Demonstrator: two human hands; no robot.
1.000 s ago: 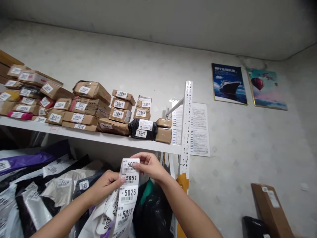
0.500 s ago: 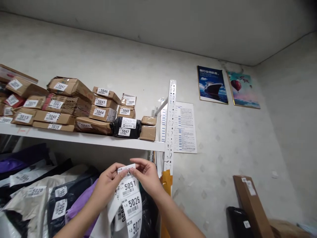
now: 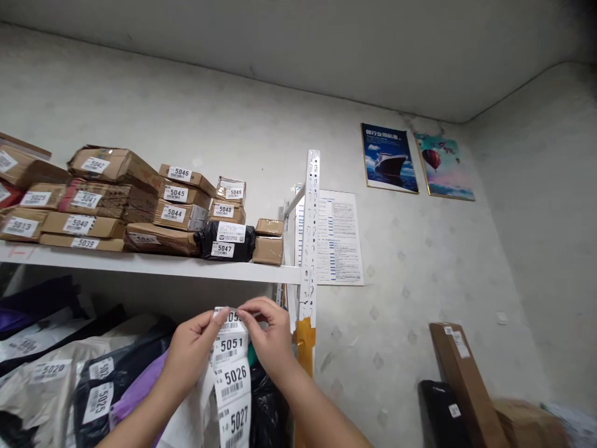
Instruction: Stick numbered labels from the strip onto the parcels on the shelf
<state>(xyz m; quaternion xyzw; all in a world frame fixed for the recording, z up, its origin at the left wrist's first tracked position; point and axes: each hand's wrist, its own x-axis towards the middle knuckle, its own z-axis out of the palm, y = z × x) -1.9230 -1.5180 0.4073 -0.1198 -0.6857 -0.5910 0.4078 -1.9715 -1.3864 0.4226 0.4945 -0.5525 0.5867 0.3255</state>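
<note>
A strip of white barcode labels [image 3: 232,376] hangs down from my two hands, printed with numbers such as 5051, 5026 and 5027. My left hand [image 3: 198,345] pinches the strip's top left edge between thumb and fingers. At the top right corner, my right hand [image 3: 268,333] is closed with thumb and forefinger on the same top label, partly covering its number. Just above the hands, the shelf carries a black parcel [image 3: 227,241] labelled 5047 and two small brown boxes [image 3: 268,250] whose visible fronts bear no number label.
Stacked cardboard parcels [image 3: 112,165] with number labels fill the white upper shelf [image 3: 153,269]. Bagged parcels [image 3: 51,379] crowd the level below. A white upright post [image 3: 310,236] stands right of my hands. A long carton [image 3: 466,379] leans at the wall, beside a black package [image 3: 443,414].
My view has shifted slightly right, so the shelf and posters sit further left. The strip's top label now shows more of its number between my fingers.
</note>
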